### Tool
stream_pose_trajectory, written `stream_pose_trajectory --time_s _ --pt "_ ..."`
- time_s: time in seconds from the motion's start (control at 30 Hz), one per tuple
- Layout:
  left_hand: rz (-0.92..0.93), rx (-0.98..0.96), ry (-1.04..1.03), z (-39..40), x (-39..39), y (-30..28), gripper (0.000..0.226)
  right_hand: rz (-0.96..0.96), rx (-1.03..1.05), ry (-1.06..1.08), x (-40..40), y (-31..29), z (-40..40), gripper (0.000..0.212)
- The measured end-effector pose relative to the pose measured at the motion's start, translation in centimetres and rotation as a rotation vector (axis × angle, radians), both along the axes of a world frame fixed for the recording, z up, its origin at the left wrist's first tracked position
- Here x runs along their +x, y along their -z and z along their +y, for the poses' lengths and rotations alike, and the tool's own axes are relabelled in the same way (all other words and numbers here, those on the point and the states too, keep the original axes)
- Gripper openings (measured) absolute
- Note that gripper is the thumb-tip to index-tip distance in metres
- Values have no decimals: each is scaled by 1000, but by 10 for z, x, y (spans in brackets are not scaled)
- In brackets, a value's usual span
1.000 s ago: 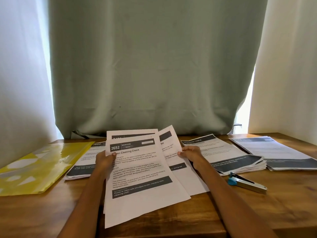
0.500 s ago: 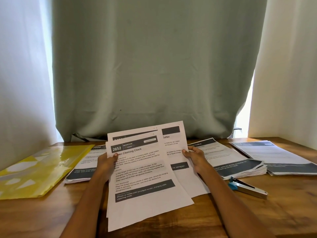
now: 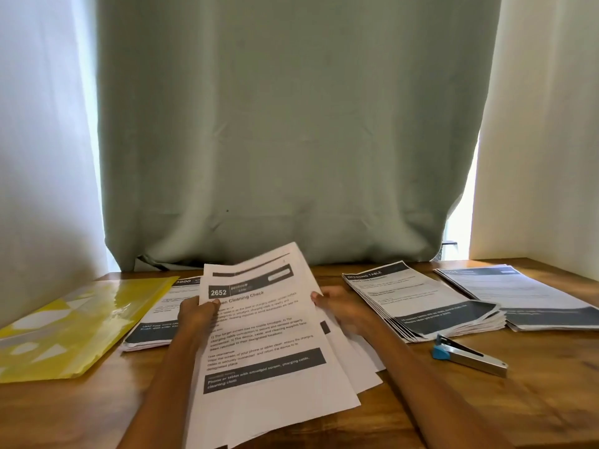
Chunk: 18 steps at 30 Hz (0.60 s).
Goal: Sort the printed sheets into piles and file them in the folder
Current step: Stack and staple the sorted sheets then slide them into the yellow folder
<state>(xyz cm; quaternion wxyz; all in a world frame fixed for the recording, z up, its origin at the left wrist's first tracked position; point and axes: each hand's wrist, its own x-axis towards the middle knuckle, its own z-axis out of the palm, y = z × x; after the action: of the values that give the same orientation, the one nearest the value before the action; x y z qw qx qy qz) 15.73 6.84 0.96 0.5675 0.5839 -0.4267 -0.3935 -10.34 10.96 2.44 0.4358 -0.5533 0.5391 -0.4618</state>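
Both hands (image 3: pixel 197 314) (image 3: pixel 343 307) pinch the sheets (image 3: pixel 259 335), long axis running away, headings far. The fan has closed up since

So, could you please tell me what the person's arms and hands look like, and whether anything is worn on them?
Both forearms are bare up to the picture's lower edge: no sleeves, watch or bracelets show. The left hand and right hand wear no gloves, and no rings are visible.

On the bench (image 3: pixel 453 416) the folder (image 3: pixel 74 325) lies far left, a pile (image 3: pixel 155 322) just right of it. The held sheets (image 3: pixel 259 335) sit centre front, between the left hand (image 3: pixel 197 315) and right hand (image 3: pixel 343 307). Two more piles (image 3: pixel 421 303) (image 3: pixel 525 296) lie right, the stapler (image 3: pixel 470 354) before them, a curtain (image 3: pixel 291 124) behind.
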Motion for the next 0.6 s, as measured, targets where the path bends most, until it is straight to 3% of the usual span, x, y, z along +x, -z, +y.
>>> stream_pose_trajectory --time_s 0.07,0.13,0.2,0.3,0.43,0.6 --pt "-199 40 -110 -5 5 5 20 392 -120 136 4 5 -7 32" --pt "-349 68 -216 -4 6 5 23 661 -247 314 -2 12 -17 31" --pt "-412 73 -250 -5 6 4 23 773 -219 363 -7 18 -20 21" --pt "-434 95 -250 -6 8 4 23 877 -81 330 -9 26 -24 44" --pt "-420 73 -234 -6 8 7 28 863 -13 383 -15 24 -29 51" --pt "-349 -34 -169 -7 5 10 30 487 -97 513 -34 19 -26 24"
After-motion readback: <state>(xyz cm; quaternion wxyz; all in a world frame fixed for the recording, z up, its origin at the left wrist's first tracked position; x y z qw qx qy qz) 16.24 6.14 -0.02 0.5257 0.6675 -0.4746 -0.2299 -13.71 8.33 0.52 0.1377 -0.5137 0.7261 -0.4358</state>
